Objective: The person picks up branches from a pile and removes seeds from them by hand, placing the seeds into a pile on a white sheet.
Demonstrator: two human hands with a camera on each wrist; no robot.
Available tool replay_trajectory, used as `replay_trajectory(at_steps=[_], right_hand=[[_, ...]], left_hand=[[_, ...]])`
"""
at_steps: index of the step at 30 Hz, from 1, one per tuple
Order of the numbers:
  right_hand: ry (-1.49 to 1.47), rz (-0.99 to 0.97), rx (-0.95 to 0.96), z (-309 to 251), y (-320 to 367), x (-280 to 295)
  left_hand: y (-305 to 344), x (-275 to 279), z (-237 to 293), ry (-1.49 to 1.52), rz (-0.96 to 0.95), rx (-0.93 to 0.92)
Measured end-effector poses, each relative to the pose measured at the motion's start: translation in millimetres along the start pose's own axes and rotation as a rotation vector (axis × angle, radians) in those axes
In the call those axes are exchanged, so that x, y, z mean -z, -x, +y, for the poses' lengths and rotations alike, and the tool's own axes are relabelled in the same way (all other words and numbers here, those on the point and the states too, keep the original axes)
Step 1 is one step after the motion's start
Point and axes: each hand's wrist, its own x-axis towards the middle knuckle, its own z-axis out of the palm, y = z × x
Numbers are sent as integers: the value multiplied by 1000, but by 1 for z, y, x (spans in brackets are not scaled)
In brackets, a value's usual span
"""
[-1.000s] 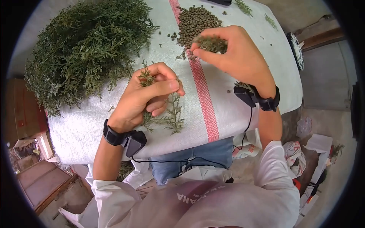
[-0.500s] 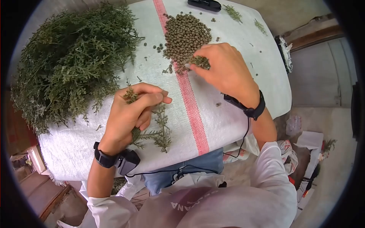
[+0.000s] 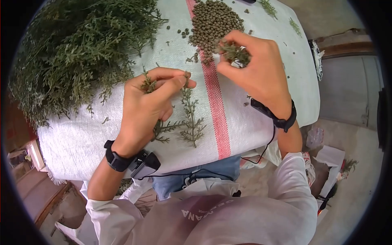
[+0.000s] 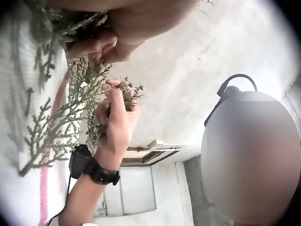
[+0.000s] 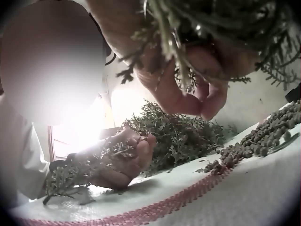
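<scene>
My left hand (image 3: 143,104) pinches a green conifer sprig (image 3: 192,118) between thumb and fingertips. Its side twigs hang below the palm, and a small brown bit shows at the fingertips. To the right, my right hand (image 3: 263,67) holds a bunch of short conifer sprigs (image 3: 236,55) inside its curled fingers, just beside the near edge of a pile of small round brown cones (image 3: 216,22). The right wrist view shows the bunch's twigs (image 5: 164,35) close to the camera, sticking out past the right fingers (image 5: 178,101).
A large heap of leafy conifer branches (image 3: 90,53) lies on the left of a white woven sack surface (image 3: 81,147) with a red stripe (image 3: 214,102). Loose cones (image 3: 184,32) and two small sprigs (image 3: 295,26) are scattered around. A dark object is partly cut off at the top.
The head view has shifted. My right hand has drawn slightly away from the cone pile's near edge, its thumb now farther from its fingertips. My left hand keeps its pinch on the sprig.
</scene>
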Motion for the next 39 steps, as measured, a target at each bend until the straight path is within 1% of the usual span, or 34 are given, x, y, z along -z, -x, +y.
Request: replay_trajectory(at_steps=[1,2,5,6,7,8,10,11,13,14,15,18,22,26,31,35,39], right_hand=[[-98,1,-46,-5,0,3],[-97,3,-40,-7,2,4],[-637,-93,32,-14,3,2],[-643,-91,47,-18,3,-3],[-752,-51,45,-22,3,-11],[-861,-15,37,-27,5,-18],[-976,6,32,-33,8,-22],[-997,-54,-42,-35,9,-14],[-1033,-172,-176,-37,5,-4],[-1031,-186,-171,-38,4,-7],[-1052,-179,-177,-38,5,-9],[-1089,-154,-213,-35,9,-14],[-1125,-183,-241,-35,8,-23],[-1161,-183,-276,-34,12,-25],[-1199,-198,-298,-34,10,-26],[-1187,-197,-307,-33,12,-28],[-1172,-175,-311,-33,12,-29]], left_hand=[[0,-1,0,21,5,-19],[1,-1,-1,40,8,-37],[1,2,0,105,13,-43],[3,4,1,143,19,-39],[3,4,3,140,29,-47],[3,4,4,158,41,-84],[4,5,4,197,69,-156],[5,5,4,203,75,-161],[6,5,6,55,74,-267],[9,6,6,-16,77,-310],[10,5,5,-6,84,-307],[11,0,2,-51,123,-377],[13,-2,3,41,114,-271],[9,0,-3,-46,117,-294],[9,-3,-5,14,158,-312],[8,-3,-6,20,163,-277],[6,-2,-4,90,159,-227]])
